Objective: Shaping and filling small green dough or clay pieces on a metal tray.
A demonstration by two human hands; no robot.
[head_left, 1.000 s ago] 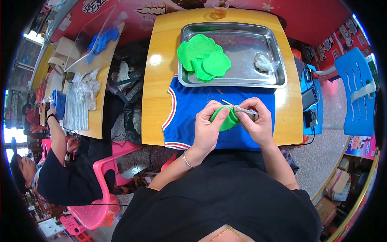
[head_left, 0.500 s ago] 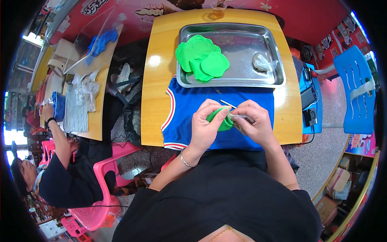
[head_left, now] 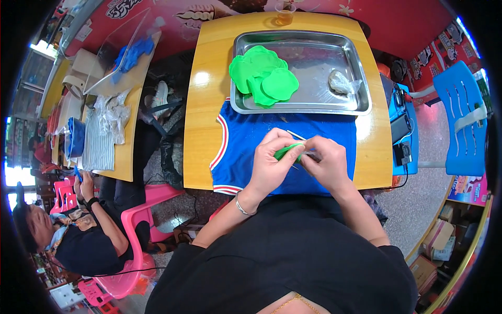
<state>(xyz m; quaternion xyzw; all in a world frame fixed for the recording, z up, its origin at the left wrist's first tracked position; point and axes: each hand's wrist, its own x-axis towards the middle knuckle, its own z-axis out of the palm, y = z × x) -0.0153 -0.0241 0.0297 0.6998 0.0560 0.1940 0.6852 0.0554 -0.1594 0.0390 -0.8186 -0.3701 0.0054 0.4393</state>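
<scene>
The place looks like a small ice-cream or snack shop: its red wall (head_left: 392, 26) carries a printed ice-cream mural (head_left: 194, 15). A clear plastic cup (head_left: 285, 14) stands at the far edge of a wooden table (head_left: 201, 131), and a pink plastic armchair (head_left: 133, 235) stands beyond the near left corner.

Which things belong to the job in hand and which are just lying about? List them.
Likely part of the job: green piece in the left hand, greyish thing in the right hand, green sheets, wrapped lump, metal tray, pale stick.
Likely just lying about: cup of amber liquid, blue chair, cardboard boxes.
</scene>
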